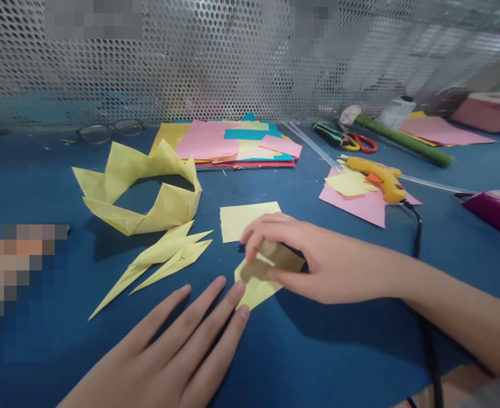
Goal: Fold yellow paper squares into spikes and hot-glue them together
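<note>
A small piece of yellow paper (258,293) with angled corners lies on the blue table, partly in the shadow of my right hand. Spread flat, my left hand (169,351) touches its left edge with the fingertips. My right hand (313,258) is curved over the same paper, thumb and fingers apart; whether they touch it I cannot tell. Just behind is a yellow paper rectangle (241,221), partly covered by the right hand. To the left are thin, pointed folded yellow paper pieces (160,252) and a folded yellow paper ring (167,207) with upright points.
At the back lies a stack of coloured paper (209,139) before a perforated metal panel (233,62). A yellow glue gun (379,175) rests on pink paper (354,207), its cord running under my right forearm. Red-handled scissors (366,143) and a green stick (406,140) are behind it.
</note>
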### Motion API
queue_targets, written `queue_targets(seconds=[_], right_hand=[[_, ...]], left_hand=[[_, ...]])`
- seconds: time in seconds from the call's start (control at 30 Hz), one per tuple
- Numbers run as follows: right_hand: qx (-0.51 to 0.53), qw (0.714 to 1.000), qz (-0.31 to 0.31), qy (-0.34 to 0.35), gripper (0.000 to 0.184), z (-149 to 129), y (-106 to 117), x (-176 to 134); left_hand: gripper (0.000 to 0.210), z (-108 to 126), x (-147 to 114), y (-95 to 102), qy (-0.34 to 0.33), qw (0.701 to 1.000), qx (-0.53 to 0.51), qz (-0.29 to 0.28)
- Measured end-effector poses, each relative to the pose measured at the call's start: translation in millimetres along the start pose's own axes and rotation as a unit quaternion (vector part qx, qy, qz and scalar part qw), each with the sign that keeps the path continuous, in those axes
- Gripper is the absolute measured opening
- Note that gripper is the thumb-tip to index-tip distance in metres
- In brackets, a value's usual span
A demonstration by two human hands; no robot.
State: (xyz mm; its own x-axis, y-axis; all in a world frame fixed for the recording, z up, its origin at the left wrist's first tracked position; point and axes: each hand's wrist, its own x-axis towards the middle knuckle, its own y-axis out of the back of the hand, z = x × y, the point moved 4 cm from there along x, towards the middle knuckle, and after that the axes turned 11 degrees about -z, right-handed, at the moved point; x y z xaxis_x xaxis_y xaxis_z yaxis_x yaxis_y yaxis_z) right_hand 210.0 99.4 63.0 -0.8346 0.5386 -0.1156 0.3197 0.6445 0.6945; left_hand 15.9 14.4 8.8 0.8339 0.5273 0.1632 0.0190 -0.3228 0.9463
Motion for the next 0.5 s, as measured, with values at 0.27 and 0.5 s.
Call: queue_targets(seconds=[0.27,0.5], right_hand=[[-0.091,0.994,-0.009,0.060,0.027,-8,-16,14],[-0.028,0.999,0.023,0.021,0.011,-6,-19,15]], left_hand=[[0.046,1,1,10.7,-0.019,0.999,0.041,0.027],[0.039,6,1,13.3,-0.035,0.996,0.022,0.084]])
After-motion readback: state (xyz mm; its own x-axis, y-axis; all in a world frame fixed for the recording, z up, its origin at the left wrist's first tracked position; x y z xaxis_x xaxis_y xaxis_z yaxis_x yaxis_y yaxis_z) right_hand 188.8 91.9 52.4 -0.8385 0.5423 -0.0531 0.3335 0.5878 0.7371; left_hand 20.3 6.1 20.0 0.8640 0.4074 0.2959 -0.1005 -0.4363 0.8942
